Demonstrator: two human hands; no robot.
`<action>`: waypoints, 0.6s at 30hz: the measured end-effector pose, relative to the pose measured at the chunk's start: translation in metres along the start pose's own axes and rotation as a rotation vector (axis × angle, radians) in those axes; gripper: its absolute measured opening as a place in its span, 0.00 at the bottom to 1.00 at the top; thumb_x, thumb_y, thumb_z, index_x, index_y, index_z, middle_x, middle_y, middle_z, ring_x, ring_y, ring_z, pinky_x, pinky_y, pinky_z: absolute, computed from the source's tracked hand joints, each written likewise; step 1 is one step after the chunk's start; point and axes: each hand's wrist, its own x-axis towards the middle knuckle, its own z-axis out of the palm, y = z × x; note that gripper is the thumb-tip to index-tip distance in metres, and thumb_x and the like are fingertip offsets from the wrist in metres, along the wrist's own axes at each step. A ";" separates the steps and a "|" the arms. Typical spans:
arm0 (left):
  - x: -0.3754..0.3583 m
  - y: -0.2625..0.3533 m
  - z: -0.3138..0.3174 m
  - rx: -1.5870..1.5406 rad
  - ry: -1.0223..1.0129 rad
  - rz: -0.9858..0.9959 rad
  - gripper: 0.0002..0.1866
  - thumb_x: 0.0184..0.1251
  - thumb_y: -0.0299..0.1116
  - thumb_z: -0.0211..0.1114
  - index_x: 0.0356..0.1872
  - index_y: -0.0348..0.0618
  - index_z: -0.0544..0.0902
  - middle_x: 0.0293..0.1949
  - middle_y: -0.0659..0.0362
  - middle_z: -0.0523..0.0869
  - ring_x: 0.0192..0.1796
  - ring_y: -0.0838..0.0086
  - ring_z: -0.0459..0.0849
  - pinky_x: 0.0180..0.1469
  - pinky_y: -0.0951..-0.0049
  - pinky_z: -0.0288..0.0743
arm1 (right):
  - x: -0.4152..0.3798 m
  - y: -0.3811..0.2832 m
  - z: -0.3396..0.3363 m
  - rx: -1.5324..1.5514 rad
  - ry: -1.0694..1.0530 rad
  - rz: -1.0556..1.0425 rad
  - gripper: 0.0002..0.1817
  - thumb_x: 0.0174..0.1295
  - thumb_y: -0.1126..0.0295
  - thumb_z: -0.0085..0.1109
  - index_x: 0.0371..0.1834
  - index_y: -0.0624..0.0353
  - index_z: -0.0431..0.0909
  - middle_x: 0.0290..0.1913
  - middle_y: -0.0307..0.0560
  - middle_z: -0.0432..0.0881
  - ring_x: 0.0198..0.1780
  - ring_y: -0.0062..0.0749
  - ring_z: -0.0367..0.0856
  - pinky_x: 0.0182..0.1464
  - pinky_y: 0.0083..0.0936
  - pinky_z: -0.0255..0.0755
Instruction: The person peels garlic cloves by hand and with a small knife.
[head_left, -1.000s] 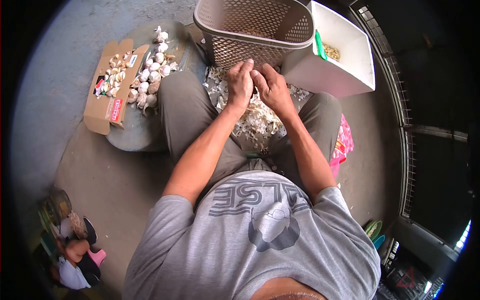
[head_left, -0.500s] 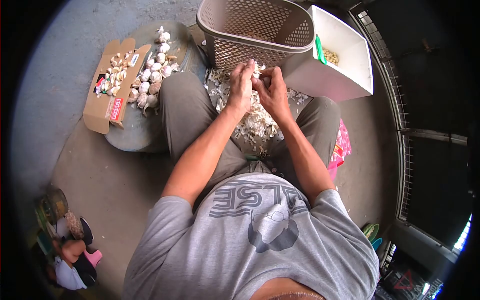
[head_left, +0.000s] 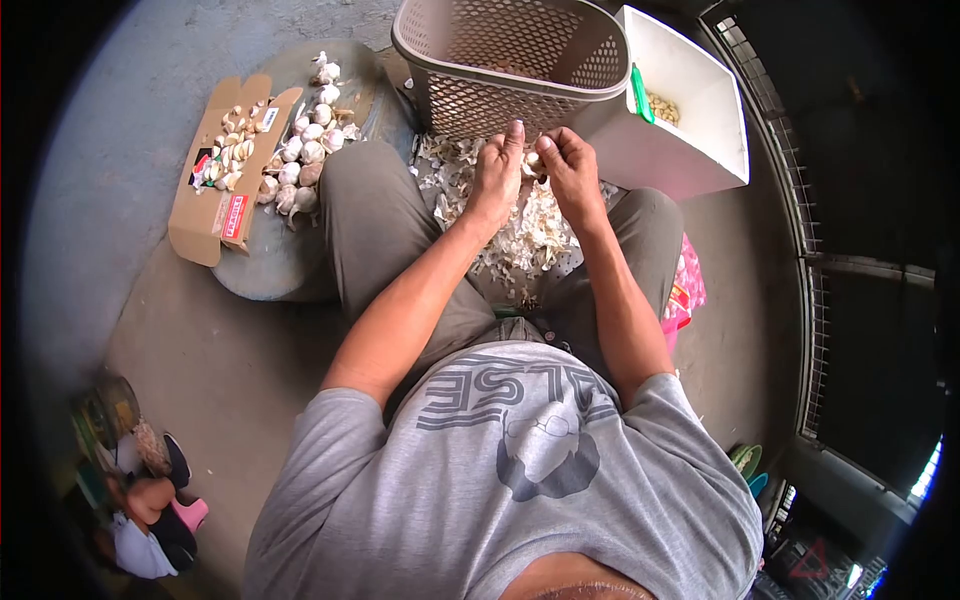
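Note:
My left hand (head_left: 497, 177) and my right hand (head_left: 572, 178) are close together above a heap of papery garlic skins (head_left: 535, 235). A small pale piece of garlic (head_left: 531, 160) shows between them, partly hidden by the fingers. My right hand is closed, its thumb and fingers pinching at the garlic. The fingers of my left hand curl inward with the thumb raised; what they hold is hidden. To the left, whole garlic bulbs (head_left: 311, 153) lie on a round grey-blue surface (head_left: 270, 277), beside loose garlic cloves (head_left: 238, 152) on an opened cardboard box (head_left: 196, 225).
Just beyond my hands stands a brown perforated basket (head_left: 480, 92). Right of it, a white foam box (head_left: 665, 155) holds pale peeled cloves (head_left: 662, 109), with a green-handled tool (head_left: 640, 95) at its rim. A pink bag (head_left: 686, 283) lies beside my right knee. Another person (head_left: 150, 510) is at lower left.
My hands have drawn slightly apart and lower. My right hand has moved to the right, opening a gap between the two where the piece of garlic shows.

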 end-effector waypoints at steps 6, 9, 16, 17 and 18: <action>-0.004 0.001 0.002 -0.121 0.037 -0.055 0.24 0.76 0.58 0.61 0.33 0.45 0.77 0.25 0.64 0.82 0.19 0.84 0.76 0.17 0.81 0.67 | -0.001 -0.001 0.001 0.000 0.044 0.023 0.14 0.78 0.65 0.57 0.35 0.64 0.75 0.27 0.38 0.76 0.27 0.19 0.73 0.29 0.22 0.74; -0.004 0.004 0.006 -0.099 0.051 0.032 0.28 0.75 0.57 0.65 0.22 0.48 0.69 0.20 0.73 0.67 0.21 0.88 0.59 0.19 0.78 0.52 | -0.002 -0.005 0.003 0.026 0.042 0.019 0.15 0.79 0.64 0.55 0.37 0.66 0.73 0.29 0.40 0.76 0.27 0.21 0.75 0.29 0.26 0.79; 0.000 0.009 -0.001 -0.005 0.065 0.190 0.22 0.75 0.52 0.66 0.27 0.47 0.76 0.22 0.72 0.72 0.19 0.90 0.63 0.18 0.82 0.59 | 0.004 0.005 -0.009 0.340 0.054 0.042 0.11 0.79 0.66 0.54 0.50 0.64 0.68 0.41 0.46 0.77 0.26 0.26 0.77 0.29 0.30 0.84; -0.001 0.012 0.001 -0.005 0.064 0.198 0.22 0.75 0.52 0.66 0.27 0.47 0.76 0.22 0.72 0.72 0.20 0.90 0.63 0.19 0.82 0.58 | 0.002 -0.003 -0.009 0.260 0.034 0.013 0.11 0.78 0.67 0.55 0.49 0.64 0.69 0.40 0.44 0.77 0.26 0.24 0.76 0.29 0.28 0.81; -0.002 0.012 0.002 -0.005 0.067 0.207 0.22 0.76 0.51 0.67 0.28 0.47 0.76 0.22 0.72 0.72 0.21 0.90 0.63 0.20 0.83 0.58 | 0.000 -0.014 -0.007 0.179 0.010 -0.016 0.10 0.78 0.67 0.56 0.48 0.64 0.70 0.38 0.43 0.77 0.26 0.23 0.75 0.28 0.25 0.78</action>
